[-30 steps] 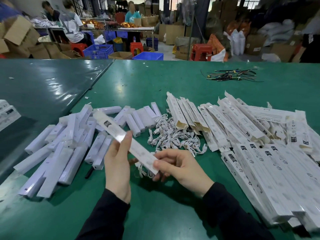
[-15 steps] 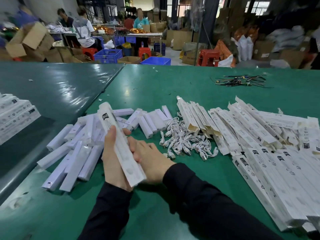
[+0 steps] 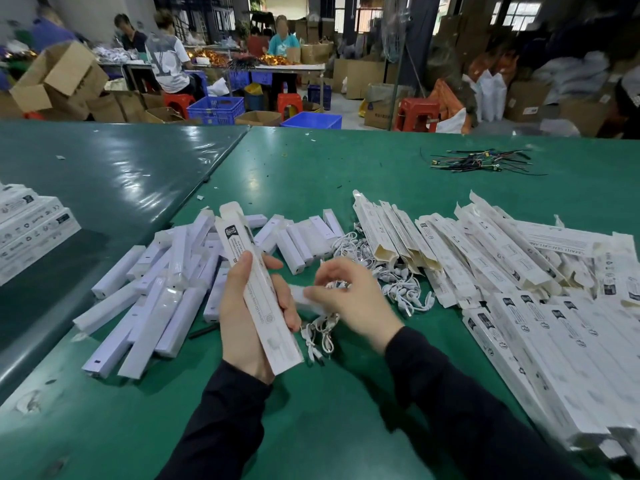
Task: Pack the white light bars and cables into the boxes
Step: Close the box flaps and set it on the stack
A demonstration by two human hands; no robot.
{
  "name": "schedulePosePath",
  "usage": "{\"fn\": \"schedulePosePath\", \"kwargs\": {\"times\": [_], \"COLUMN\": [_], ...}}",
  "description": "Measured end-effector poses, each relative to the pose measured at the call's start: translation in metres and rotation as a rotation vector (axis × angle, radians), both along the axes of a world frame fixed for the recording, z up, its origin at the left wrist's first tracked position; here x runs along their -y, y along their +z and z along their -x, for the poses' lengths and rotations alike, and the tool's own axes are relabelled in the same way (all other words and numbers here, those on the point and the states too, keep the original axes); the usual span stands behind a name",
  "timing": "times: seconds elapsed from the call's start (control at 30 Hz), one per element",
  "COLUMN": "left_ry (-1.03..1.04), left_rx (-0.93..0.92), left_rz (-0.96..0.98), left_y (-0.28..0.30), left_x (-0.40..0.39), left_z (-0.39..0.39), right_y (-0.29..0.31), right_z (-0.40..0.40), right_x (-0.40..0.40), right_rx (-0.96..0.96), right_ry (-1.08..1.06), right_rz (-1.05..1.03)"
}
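Observation:
My left hand (image 3: 242, 306) grips a long white box (image 3: 258, 289) held upright, its top flap open. My right hand (image 3: 346, 299) is beside it, blurred, its fingers pinching a small white piece (image 3: 304, 299) next to the box. A coiled white cable (image 3: 320, 336) lies on the table just below my right hand. Loose white light bars (image 3: 156, 296) are piled to the left. A heap of white cables (image 3: 388, 275) sits in the middle. Empty and flat boxes (image 3: 502, 271) cover the right side.
The green table (image 3: 311, 410) meets a darker green table (image 3: 104, 174) at the left. Printed white boxes (image 3: 31, 230) are stacked at the far left edge. A tangle of dark wires (image 3: 478, 162) lies at the back right. Several people work at tables behind.
The box has gone from lying slanted across both hands to upright in my left hand. My right hand has left the box and moved right, over the loose cable.

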State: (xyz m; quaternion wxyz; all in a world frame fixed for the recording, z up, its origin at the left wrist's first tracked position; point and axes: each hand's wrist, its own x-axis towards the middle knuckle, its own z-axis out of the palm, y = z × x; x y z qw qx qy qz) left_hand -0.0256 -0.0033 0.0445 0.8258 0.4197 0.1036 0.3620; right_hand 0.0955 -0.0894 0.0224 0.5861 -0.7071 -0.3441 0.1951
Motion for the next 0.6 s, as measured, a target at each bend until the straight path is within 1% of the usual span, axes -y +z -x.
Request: {"fn": "schedulePosePath", "kwargs": {"times": [0.07, 0.1, 0.17, 0.23, 0.33, 0.47, 0.53, 0.6], "left_ry": [0.003, -0.001, -0.029, -0.070, -0.136, -0.246, -0.291, -0.319], "left_rx": [-0.035, -0.058, -0.123, -0.191, -0.274, -0.331, -0.349, -0.342], "left_rz": [-0.003, 0.004, 0.006, -0.009, -0.060, -0.135, -0.163, -0.166], "left_y": [-0.004, -0.007, -0.011, -0.013, -0.019, -0.020, -0.021, -0.023], "left_x": [0.000, 0.000, 0.002, 0.006, 0.011, 0.018, 0.022, 0.024], "left_z": [-0.002, -0.003, -0.005, -0.007, -0.012, -0.016, -0.017, -0.018], "right_y": [0.009, 0.014, 0.015, 0.011, 0.005, 0.012, 0.013, 0.014], "right_z": [-0.017, -0.022, -0.029, -0.032, -0.031, -0.017, -0.011, -0.009], "right_x": [0.028, 0.041, 0.065, 0.083, 0.092, 0.088, 0.087, 0.086], "right_rx": [-0.340, -0.468, -0.630, -0.746, -0.837, -0.782, -0.822, -0.829], "right_ry": [-0.009, -0.009, -0.002, 0.041, 0.149, 0.292, 0.313, 0.282], "right_rz": [-0.138, -0.191, -0.265, -0.250, -0.198, -0.100, -0.110, -0.132]}}
